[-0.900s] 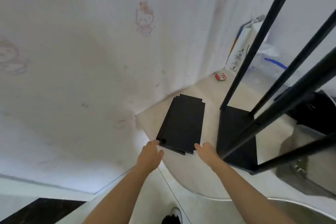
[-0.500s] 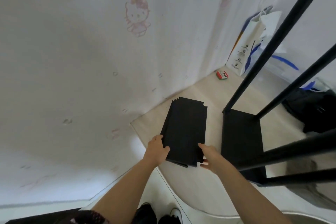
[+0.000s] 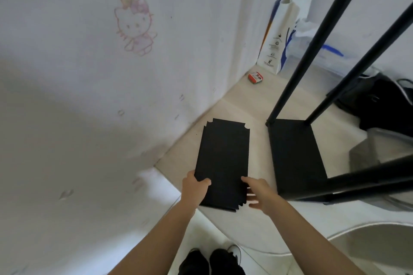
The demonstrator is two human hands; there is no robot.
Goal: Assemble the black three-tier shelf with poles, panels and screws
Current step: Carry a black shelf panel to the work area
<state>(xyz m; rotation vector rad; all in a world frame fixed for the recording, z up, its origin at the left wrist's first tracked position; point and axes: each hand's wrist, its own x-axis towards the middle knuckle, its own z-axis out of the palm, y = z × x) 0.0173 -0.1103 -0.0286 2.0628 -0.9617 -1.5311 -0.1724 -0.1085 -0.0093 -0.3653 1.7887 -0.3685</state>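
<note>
on the floor | left hand [image 3: 194, 187] grips panel stack [image 3: 223, 163] (near edge) | right hand [image 3: 259, 192] touches it, fingers spread

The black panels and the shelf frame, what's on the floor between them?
Nothing. The head view shows bare pale floor between the panels and the frame.

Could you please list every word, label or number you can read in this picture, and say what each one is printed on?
None can be read.
White paper bag by the wall: small dark logos and lines of print down its side, too small to read.
Red and white packet on the floor: dark lettering, blurred.
Wall: only a cartoon cat drawing, no words.
</note>
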